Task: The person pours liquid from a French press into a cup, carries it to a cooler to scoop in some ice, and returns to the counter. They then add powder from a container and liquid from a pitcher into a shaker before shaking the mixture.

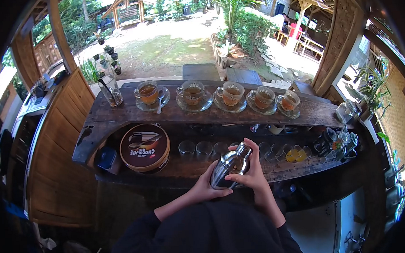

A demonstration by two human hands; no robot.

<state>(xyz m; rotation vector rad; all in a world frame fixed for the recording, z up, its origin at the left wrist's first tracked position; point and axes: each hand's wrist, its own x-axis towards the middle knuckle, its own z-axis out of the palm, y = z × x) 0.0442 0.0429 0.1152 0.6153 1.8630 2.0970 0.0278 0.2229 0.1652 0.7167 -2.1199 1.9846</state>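
A shiny metal cocktail shaker (224, 172), capped and tilted with its top to the upper right, is held between both hands in front of the lower shelf. My left hand (206, 185) wraps round the lower body from the left. My right hand (253, 169) grips the right side, its fingers up by the cap and its thumb across the body. Beyond the shaker, clear glasses (204, 149) stand in a row on the lower shelf, partly hidden by the hands and shaker.
On the upper counter (166, 115) stand several glass cups of tea (192, 91) on saucers, a spoon (160, 101) and a tall glass (110, 95). Below are a round chocolate pie tin (144, 147), yellow-filled glasses (297, 154) and glass jugs (345, 143). People sit far off, upper right.
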